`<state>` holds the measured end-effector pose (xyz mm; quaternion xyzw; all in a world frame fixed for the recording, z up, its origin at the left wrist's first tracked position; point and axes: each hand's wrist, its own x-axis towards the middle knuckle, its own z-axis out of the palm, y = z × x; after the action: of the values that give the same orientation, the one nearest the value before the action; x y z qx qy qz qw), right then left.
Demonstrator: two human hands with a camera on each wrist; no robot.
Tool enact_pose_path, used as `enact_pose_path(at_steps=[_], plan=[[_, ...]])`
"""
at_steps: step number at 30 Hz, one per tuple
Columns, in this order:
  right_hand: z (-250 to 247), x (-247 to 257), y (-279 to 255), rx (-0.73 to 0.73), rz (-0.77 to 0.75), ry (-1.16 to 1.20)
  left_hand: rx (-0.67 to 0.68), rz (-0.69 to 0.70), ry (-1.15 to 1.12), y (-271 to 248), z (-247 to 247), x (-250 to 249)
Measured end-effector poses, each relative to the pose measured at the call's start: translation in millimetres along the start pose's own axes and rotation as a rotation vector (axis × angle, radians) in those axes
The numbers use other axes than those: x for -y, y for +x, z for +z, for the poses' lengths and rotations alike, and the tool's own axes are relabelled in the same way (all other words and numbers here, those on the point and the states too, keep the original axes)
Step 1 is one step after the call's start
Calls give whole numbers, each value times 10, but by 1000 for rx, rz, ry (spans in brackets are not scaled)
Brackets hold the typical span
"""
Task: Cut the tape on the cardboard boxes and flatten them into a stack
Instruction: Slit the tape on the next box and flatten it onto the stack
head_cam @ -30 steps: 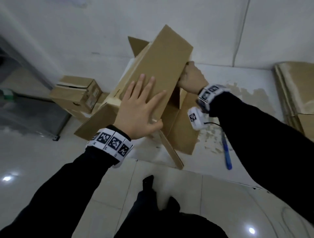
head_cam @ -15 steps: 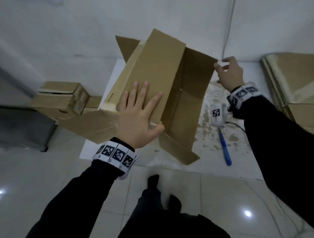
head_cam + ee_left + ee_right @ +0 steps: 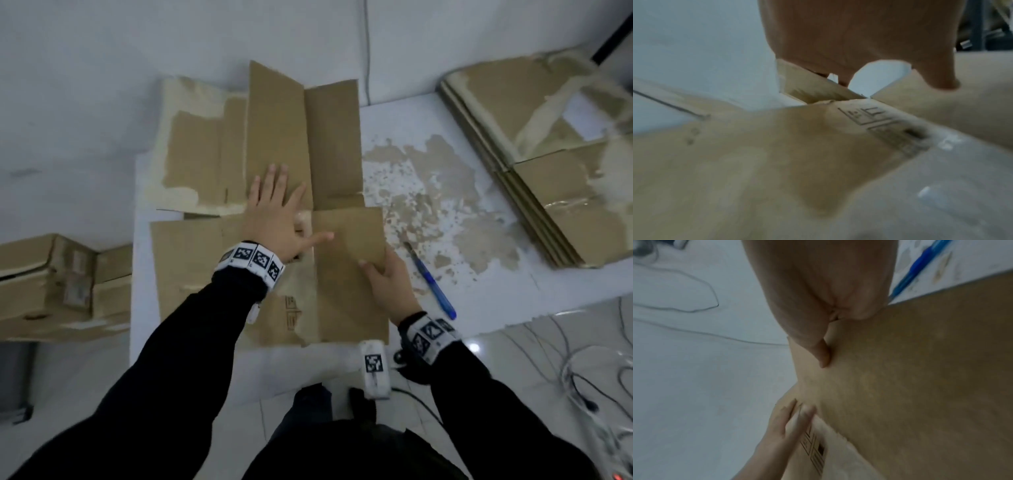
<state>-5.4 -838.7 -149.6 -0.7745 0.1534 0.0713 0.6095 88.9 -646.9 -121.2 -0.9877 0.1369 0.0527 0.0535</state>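
A brown cardboard box (image 3: 277,137) lies opened out flat on the white table (image 3: 479,294), its flaps spread. My left hand (image 3: 277,212) presses down on its middle with straight, spread fingers. In the left wrist view the palm (image 3: 849,32) hovers over the printed panel (image 3: 777,162). My right hand (image 3: 387,281) pinches the right edge of the near flap, thumb on top (image 3: 822,356) and fingers under the board (image 3: 920,386). The left hand's fingertips (image 3: 781,423) show in the right wrist view. A blue cutter (image 3: 433,284) lies on the table just right of my right hand.
A stack of flattened boxes (image 3: 548,171) sits at the table's right end. Closed taped boxes (image 3: 51,287) stand left of the table. A flat sheet with a torn surface (image 3: 195,154) lies behind the box. Cables (image 3: 582,377) trail on the floor at lower right.
The box, tilted upright and half open before, now lies flat on the table. My right hand left the far flap and took the near right flap. My left hand stayed pressing on it.
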Motion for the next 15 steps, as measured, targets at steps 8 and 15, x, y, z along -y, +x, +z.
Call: enact_pose_path(at_steps=[8, 15], plan=[[268, -320, 491, -125, 125, -554, 193, 14, -2, -39, 652, 94], [1104, -614, 230, 380, -269, -1070, 379, 84, -344, -550, 1147, 198]])
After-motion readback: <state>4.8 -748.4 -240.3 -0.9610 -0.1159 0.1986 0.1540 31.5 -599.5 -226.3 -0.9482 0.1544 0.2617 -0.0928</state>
